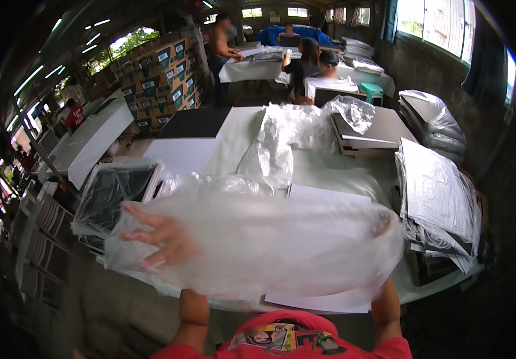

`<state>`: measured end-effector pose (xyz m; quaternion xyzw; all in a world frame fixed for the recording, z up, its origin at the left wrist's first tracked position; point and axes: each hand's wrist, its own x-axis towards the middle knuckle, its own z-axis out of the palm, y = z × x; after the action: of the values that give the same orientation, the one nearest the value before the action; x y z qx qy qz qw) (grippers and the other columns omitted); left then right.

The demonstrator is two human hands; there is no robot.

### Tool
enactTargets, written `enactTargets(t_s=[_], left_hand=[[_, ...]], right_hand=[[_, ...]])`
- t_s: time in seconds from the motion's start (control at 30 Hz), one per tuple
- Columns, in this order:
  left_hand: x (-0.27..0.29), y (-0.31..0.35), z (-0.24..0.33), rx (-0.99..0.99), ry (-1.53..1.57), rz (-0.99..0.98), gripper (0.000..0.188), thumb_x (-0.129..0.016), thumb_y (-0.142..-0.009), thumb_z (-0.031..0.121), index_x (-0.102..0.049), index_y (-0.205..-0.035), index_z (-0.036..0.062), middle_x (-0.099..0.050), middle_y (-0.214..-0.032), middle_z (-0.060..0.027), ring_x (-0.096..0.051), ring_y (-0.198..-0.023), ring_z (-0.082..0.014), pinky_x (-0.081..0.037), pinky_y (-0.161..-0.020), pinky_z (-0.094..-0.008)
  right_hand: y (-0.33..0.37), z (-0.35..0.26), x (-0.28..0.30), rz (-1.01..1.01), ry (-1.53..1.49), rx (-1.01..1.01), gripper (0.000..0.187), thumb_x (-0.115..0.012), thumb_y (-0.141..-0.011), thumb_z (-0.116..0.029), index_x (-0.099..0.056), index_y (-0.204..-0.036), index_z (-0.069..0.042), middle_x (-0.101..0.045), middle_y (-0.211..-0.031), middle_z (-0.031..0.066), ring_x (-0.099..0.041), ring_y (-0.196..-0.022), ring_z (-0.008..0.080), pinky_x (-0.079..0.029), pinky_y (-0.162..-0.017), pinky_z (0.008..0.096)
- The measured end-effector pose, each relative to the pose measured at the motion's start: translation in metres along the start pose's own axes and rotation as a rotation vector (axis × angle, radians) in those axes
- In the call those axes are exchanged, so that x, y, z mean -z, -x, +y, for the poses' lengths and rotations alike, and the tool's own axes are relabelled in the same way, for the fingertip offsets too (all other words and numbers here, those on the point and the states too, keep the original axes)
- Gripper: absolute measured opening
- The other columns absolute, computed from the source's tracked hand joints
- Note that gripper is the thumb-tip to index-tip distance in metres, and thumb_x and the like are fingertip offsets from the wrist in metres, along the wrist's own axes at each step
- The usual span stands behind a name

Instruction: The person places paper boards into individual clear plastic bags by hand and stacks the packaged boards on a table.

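Observation:
A clear plastic bag (288, 251), blurred by motion, stretches wide between my forearms above the table. My left hand (165, 239) is at the bag's left end, fingers spread and seen partly through the film. Whether it lies inside or behind the film I cannot tell. At the other end my right hand (384, 226) is a dim blur behind the plastic, its fingers hidden. Below the bag lies a white board or sheet (330, 303), its near and far edges showing past the film.
Bagged dark panels (114, 194) sit at the table's left, and plastic-wrapped stacks (437, 191) at its right. Farther off are a dark board (193, 122), crumpled film (279, 134) and stacked boards (378, 125). Cartons (159, 81) and several people stand beyond the table.

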<state>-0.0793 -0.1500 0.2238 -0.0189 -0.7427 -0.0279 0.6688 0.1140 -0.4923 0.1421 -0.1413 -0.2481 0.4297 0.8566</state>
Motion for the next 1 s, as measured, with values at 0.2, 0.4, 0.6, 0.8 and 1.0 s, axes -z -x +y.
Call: enactTargets(t_s=[0.2, 0.4, 0.6, 0.8, 1.0], left_hand=[[0.008, 0.018, 0.009, -0.006, 0.094, 0.088, 0.054, -0.039, -0.094, 0.034, -0.014, -0.14, 0.0426, -0.039, -0.138, 0.001, -0.055, -0.106, -0.0285, -0.051, -0.075, -0.0338], [0.043, 0.043, -0.028, -0.04, 0.51, 0.065, 0.057, -0.047, -0.092, 0.033, -0.019, -0.142, 0.0335, -0.054, -0.124, 0.0039, -0.057, -0.104, -0.0317, -0.045, -0.088, -0.0401], [0.072, 0.058, 0.018, 0.223, 0.472, 0.016, 0.049, -0.039, -0.092, 0.04, -0.032, -0.138, 0.0252, -0.048, -0.132, -0.0085, -0.042, -0.122, -0.0392, -0.029, -0.1, -0.0556], [0.047, 0.085, 0.02, 0.484, -0.299, 0.972, 0.039, -0.049, -0.083, 0.021, -0.046, -0.12, 0.0096, -0.056, -0.112, -0.0101, -0.053, -0.103, -0.0317, -0.039, -0.091, -0.0473], [0.072, 0.111, 0.02, 1.372, -0.454, 1.435, 0.029, -0.058, -0.074, 0.003, -0.06, -0.102, -0.006, -0.065, -0.093, -0.0117, -0.064, -0.084, -0.0243, -0.049, -0.081, -0.039]], right_hand=[[-0.022, 0.022, 0.018, -1.167, 0.631, -1.154, 0.023, -0.067, -0.08, -0.009, -0.058, -0.097, 0.004, -0.063, -0.085, 0.0142, -0.06, -0.079, 0.0248, -0.048, -0.07, 0.0421], [-0.024, -0.034, 0.036, 0.046, 0.12, 0.115, 0.032, -0.071, -0.076, -0.022, -0.06, -0.092, 0.003, -0.063, -0.077, 0.0107, -0.059, -0.07, 0.0231, -0.047, -0.063, 0.0377], [-0.028, -0.012, 0.022, -0.881, 0.958, -1.088, 0.041, -0.071, -0.077, -0.031, -0.061, -0.093, 0.006, -0.064, -0.076, 0.0092, -0.059, -0.07, 0.0174, -0.047, -0.065, 0.0293], [-0.005, -0.064, 0.022, -0.542, 1.041, -1.162, 0.051, -0.076, -0.071, -0.036, -0.06, -0.086, 0.01, -0.065, -0.073, 0.01, -0.062, -0.073, 0.0147, -0.048, -0.067, 0.0248], [0.082, -0.093, 0.156, 0.376, 0.402, -0.093, 0.05, -0.073, -0.071, -0.035, -0.06, -0.098, 0.005, -0.064, -0.083, 0.0146, -0.061, -0.085, 0.0191, -0.047, -0.078, 0.0294]])
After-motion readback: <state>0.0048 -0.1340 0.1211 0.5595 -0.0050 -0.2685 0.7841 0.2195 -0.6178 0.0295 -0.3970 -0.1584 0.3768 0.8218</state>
